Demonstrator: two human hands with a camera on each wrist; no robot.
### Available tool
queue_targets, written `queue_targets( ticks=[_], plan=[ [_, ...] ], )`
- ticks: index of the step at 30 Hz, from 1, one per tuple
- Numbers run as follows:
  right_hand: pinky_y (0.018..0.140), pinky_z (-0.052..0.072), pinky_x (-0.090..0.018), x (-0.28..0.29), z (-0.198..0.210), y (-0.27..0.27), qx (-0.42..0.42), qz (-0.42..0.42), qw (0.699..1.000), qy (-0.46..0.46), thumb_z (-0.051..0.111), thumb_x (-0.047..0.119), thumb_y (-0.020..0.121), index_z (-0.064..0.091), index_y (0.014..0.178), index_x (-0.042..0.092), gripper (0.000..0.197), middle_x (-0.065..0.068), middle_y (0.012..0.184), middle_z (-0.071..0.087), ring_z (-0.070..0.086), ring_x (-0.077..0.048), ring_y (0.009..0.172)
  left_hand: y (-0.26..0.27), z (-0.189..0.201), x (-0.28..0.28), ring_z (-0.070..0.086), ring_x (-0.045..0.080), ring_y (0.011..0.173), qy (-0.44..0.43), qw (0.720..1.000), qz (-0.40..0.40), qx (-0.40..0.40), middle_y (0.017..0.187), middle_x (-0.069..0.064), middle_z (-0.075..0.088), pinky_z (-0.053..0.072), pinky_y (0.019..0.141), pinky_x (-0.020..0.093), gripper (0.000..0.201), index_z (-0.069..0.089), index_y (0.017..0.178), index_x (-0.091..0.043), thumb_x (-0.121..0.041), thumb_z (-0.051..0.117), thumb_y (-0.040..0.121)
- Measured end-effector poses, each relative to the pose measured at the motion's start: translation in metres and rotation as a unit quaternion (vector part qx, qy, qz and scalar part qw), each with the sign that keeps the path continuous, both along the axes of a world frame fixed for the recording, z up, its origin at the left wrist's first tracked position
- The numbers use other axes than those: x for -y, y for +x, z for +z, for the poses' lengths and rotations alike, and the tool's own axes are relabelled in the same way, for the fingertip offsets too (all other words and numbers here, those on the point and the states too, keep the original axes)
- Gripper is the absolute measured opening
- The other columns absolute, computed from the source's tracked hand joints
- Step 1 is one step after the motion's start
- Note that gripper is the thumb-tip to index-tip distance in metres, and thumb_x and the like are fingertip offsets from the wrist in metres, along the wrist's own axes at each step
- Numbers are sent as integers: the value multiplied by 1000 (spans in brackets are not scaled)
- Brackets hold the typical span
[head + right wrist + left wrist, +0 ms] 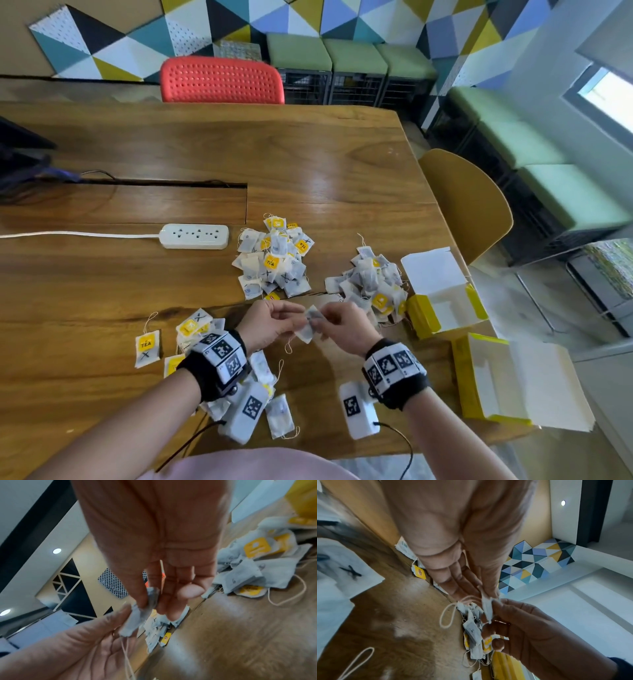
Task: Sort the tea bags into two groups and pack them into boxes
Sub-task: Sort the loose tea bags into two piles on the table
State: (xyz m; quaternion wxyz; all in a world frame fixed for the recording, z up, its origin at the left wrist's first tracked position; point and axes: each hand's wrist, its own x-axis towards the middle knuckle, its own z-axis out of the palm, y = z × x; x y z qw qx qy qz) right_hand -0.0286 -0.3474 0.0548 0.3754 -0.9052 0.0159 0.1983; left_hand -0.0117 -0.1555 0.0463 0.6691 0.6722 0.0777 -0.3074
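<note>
Nearest the person, loose tea bags (pixel 280 415) lie on the desk (pixel 102 274) under and beside the left wrist, several marked X, e.g. one with a yellow TEA tag (pixel 147 348). Just above them both hands meet over the desk: left hand (pixel 270 327) and right hand (pixel 342 329) each pinch the same held tea bag (pixel 310 325) between thumb and fingertips, fingers curled, bag off the surface, its string (pixel 289 346) dangling below. Left wrist view shows the bag edge-on between the two pinches; whatever mark it carries can't be read in any view. Right of the hands, the nearer yellow box (pixel 476 377) lies open with its flap out, inside looks empty; just beyond, a second yellow box (pixel 419 317) stands open, lid up, also holding no bags that can be seen. Touching that box's left side is a right pile (pixel 371 284) of tea bags; further back, a far pile (pixel 274 260), some with X marks. Beyond sits a white power strip (pixel 194 236). Judgement: still sorting, packing not started. Risks: mark misread because the bag is crumpled in the pinch, so it lands in the wrong group; the two-handed pull could tear the thin paper and spill tea; the dangling string could snag bags below and drag them between groups; piles sit close enough to blend.
</note>
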Motion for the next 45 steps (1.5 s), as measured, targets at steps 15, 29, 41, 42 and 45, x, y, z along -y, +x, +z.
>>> queue_targets(
  ticks=[15,29,41,42,45],
  plan=[
    [77,45,-25,-7,-15,-27,-51,-117,991,-41,61,26,90,58,115,14,28,0,99,62,58,-16,93,-20,-19,-111,59,3,97,284,934,-90,199,106,-9,64,48,82,16,25,62,114,-23,-13,62,91],
    [82,44,-32,-119,-48,-77,-26,39,992,-115,81,36,70,40,134,17,77,-6,118,42,53,-27,101,-48,-43,-105,58,18,108,392,815,-310,292,117,1,62,48,90,31,62,53,124,-19,-46,77,74],
    [84,45,-33,-113,-51,-67,45,-99,985,-134,65,32,84,56,119,10,43,-11,114,48,49,-28,103,-24,-21,-116,64,12,81,283,899,-215,256,89,-1,70,50,73,22,30,71,97,-16,-14,84,70],
    [84,45,-34,-116,-48,-67,68,-124,983,-118,64,32,86,57,117,9,39,-11,114,49,49,-27,103,-22,-17,-119,64,11,78,267,905,-179,279,86,-3,70,50,72,17,30,72,96,-15,-13,85,69],
    [81,49,-37,-128,-34,-60,42,-192,980,-19,50,40,95,63,101,6,37,-11,101,62,59,-26,89,-19,-4,-124,62,4,75,199,876,-108,425,84,-6,70,45,71,6,30,75,90,-12,-12,88,63]
  ],
)
